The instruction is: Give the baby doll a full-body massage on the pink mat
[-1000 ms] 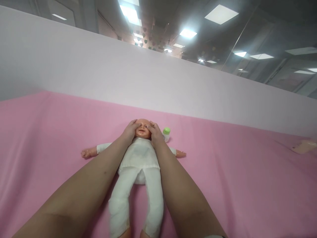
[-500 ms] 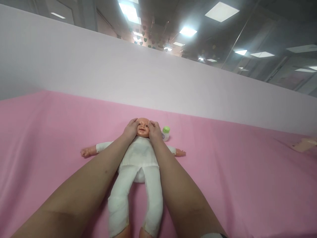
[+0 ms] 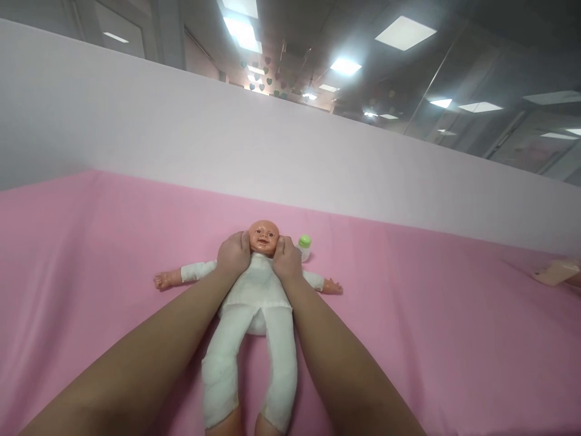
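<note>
A baby doll in a white cloth suit lies face up on the pink sheet, its arms stretched out sideways. Against the left side of its head in the picture, at the cheek, my left hand is closed, fingers curled with the thumb on top. My right hand is curled the same way at the opposite cheek. The fingertips of both hands are hidden beside the head. A small white bottle with a green cap stands right beside my right hand, partly covered by it.
The pink sheet covers the surface. A white wall panel runs along its back, with glass and ceiling lights above. At the right edge lies a beige object that I cannot make out.
Both hands have slid down from the doll's temples to the lower sides of its head. Their fingers have curled in, and the forehead shows more fully.
</note>
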`<state>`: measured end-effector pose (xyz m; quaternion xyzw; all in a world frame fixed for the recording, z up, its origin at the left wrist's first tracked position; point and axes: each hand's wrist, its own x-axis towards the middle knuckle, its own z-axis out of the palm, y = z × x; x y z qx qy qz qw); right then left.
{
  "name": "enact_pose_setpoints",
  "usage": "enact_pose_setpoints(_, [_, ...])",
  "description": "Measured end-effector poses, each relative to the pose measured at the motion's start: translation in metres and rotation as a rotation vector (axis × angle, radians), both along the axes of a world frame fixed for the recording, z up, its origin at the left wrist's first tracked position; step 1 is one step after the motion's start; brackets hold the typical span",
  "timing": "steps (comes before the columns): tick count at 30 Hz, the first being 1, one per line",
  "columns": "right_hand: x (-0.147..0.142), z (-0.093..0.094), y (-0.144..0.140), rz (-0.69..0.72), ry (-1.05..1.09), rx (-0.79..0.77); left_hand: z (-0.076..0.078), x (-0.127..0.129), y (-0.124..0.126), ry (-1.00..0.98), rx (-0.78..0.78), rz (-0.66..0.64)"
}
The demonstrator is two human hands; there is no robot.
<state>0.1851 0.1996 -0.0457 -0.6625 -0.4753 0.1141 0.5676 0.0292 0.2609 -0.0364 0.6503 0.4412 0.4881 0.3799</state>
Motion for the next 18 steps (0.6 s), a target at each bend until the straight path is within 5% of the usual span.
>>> enact_pose_setpoints(5, [0.002,0.012,-0.013,0.118,-0.230,-0.143,0.009,-0.018,-0.011,0.351,0.187,-0.157])
enact_pose_setpoints(8, [0.003,0.019,-0.015,0.137,-0.253,-0.208,0.014,-0.022,-0.010,0.387,0.185,-0.231])
enact_pose_setpoints(18, [0.000,0.018,-0.009,0.061,-0.275,-0.239,0.009,-0.018,-0.005,0.371,0.147,-0.179])
